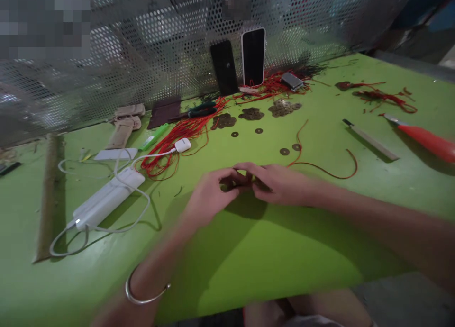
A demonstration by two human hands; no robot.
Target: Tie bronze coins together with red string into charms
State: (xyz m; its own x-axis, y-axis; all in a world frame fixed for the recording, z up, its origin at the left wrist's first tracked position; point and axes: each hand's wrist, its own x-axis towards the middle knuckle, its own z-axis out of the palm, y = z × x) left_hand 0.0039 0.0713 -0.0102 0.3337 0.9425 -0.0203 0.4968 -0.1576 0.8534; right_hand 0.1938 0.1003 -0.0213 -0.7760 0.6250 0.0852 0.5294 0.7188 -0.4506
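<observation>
My left hand (209,194) and my right hand (279,182) meet just above the green table (270,251), fingertips pinched together on a small dark thing, blurred by motion; it may be coins on a cord. A red cord (329,173) runs from my right hand in a loop to the right. Loose holed coins (284,151) lie just beyond my right hand. Farther back sit three piles of coins (251,113) and a bundle of red cords (177,135). A silver bangle (142,294) is on my left wrist.
A white power bank (108,199) with cable lies at the left. Two phones (253,57) lean on the perforated metal screen at the back. A red-handled knife (424,137) and a slim blade tool (369,140) lie at the right, with more red cords (384,97) behind them.
</observation>
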